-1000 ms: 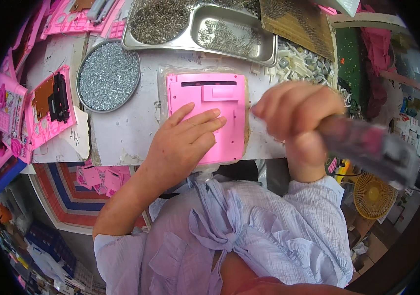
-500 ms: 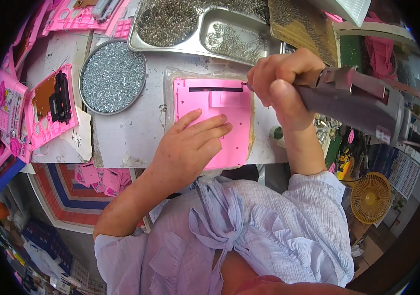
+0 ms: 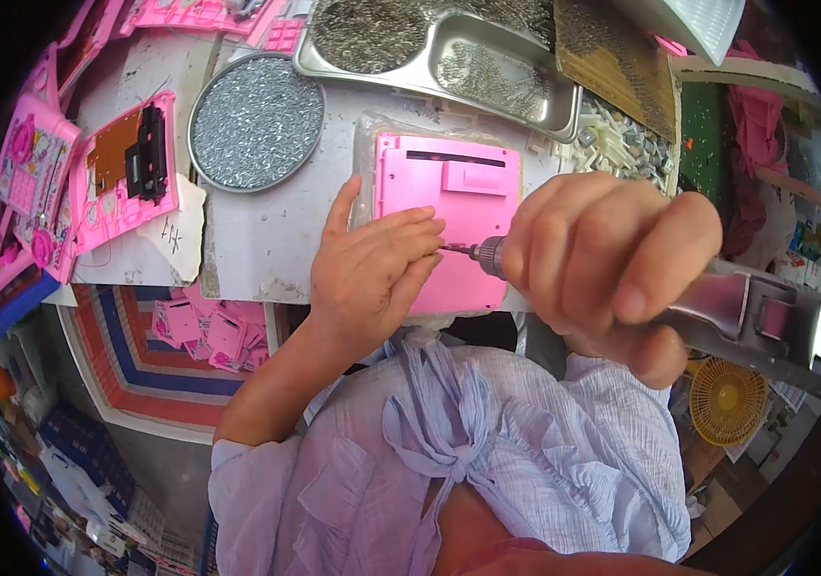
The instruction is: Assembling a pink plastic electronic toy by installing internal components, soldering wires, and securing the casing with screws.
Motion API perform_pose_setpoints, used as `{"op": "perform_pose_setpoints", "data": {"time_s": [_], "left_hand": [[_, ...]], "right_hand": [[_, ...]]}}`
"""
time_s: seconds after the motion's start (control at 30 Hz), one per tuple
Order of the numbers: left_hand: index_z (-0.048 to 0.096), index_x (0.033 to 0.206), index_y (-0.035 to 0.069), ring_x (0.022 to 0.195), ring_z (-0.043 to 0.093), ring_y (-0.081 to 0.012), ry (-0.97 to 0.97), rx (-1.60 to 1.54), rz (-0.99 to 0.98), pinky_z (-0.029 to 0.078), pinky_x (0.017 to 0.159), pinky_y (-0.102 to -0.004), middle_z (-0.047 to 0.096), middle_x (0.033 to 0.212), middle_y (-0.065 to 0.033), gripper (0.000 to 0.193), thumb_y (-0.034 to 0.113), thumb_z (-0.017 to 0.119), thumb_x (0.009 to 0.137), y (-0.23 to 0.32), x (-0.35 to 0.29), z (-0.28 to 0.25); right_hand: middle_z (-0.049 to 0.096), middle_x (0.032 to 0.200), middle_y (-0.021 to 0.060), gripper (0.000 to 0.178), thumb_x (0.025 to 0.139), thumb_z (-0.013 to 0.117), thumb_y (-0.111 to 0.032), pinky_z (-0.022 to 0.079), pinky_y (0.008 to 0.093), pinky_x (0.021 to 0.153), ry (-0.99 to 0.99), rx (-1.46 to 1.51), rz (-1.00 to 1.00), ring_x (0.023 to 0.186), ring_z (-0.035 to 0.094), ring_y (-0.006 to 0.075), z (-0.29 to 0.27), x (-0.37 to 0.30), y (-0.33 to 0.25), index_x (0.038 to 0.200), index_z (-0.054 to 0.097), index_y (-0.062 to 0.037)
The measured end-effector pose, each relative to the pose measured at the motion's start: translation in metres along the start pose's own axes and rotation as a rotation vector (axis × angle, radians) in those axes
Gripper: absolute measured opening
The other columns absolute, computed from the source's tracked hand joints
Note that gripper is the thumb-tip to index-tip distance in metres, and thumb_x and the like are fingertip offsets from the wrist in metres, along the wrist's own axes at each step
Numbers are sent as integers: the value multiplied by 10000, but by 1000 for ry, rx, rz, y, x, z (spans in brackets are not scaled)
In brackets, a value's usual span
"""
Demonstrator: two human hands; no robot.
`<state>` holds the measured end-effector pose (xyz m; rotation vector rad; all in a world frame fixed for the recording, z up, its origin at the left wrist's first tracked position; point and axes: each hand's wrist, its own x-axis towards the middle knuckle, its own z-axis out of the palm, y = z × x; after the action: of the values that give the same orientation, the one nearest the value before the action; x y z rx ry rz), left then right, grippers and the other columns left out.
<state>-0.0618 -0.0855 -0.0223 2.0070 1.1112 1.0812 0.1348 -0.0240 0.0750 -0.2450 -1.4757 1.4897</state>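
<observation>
Lying flat near the front edge of a scuffed white worktop (image 3: 266, 240) was a pink plastic panel (image 3: 449, 206), its back face up; the left hand (image 3: 372, 274) rested on its lower left part, fingers together and pressed flat, not clasped round anything; the right hand (image 3: 603, 259) was wrapped tight about the body of a grey electric screwdriver (image 3: 766, 322), whose bit (image 3: 458, 251) met the panel just beside the left fingertips. Behind the panel stood a steel tray (image 3: 487, 82) with compartments of small metal parts; to its left sat a round dish (image 3: 255, 122) heaped with silvery screws; further left lay another pink panel (image 3: 122, 178) with a brown circuit board and a black part fitted, and more pink toy pieces (image 3: 22, 192) crowded the far left edge. A heap of small white plastic parts (image 3: 622, 144) lay to the right of the tray, just beside a brown woven mat (image 3: 612, 62). Below the worktop's edge a striped red, white and blue mat (image 3: 113, 355) covered the floor, with loose pink pieces (image 3: 204, 331) on it; a yellow fan (image 3: 727, 401) stood low on the right; the person wore a pale lilac shirt (image 3: 526, 461).
</observation>
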Motion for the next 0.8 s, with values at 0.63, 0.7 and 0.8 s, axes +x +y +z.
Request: {"op": "perform_pose_setpoints", "data": {"time_s": [0.63,0.7,0.8], "left_hand": [[647,830,78,1035,702,-217,-35,165,-4,337,1088,-481,727,1052,-67,158,128,792,792,-5,-15,-15],[604,787,87,1045,695,-196,62,120,127,353,1024,-459,720,1072,-49,203,149,797,785,-5,-19,-2],[551,753,113,1039,696,-171,110,168,92,339,926,-421,716,1052,-25,256,156,802,773,-6,-25,7]], "right_hand": [[448,607,3,155,1009,584,-216,368,323,524,38,-102,-22,518,410,133,-11,44,67,1061,521,-85],[455,609,23,171,1000,613,-193,355,314,486,63,-72,-9,496,404,131,-10,43,75,997,490,-74],[466,596,45,190,989,619,-157,339,305,456,122,-315,6,469,397,129,-7,37,90,942,454,-77]]}}
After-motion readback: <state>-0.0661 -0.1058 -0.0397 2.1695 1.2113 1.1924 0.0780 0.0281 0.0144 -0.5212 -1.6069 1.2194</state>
